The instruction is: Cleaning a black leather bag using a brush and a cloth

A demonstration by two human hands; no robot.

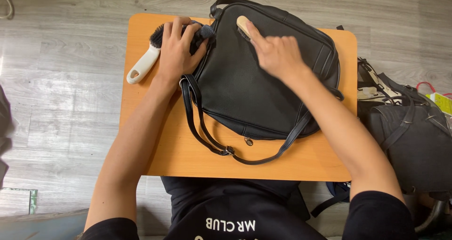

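On the small orange tabletop (174,155) a black leather handbag (245,84) lies flat, filling the middle and the 1 o'clock part of the board, its short top handle arching off the far edge at 12 o'clock. Its long thin shoulder strap (207,141) loops down from the bag's left side toward 6 o'clock and curves back up to the right side, lying loose on the wood.

At about 12 o'clock on the bag, the right hand (278,54) is clenched around a small wooden-backed brush (243,26), the index finger stretched along its back; the brush is pressed to the bag's upper panel. The hand looks slightly blurred.

At 10 o'clock the left hand (178,47) rests palm down at the bag's upper left corner, fingers curled over the dark bristle head of a second brush and touching a dark fuzzy pompom (205,31) at the bag's corner. I cannot tell whether it truly grips anything. That white-handled brush (142,65) slants toward 8 o'clock, its handle lying free on the wood.

Off the tabletop at 3 o'clock, another dark bag with straps (409,127) sits on the grey wood-look floor (61,80).
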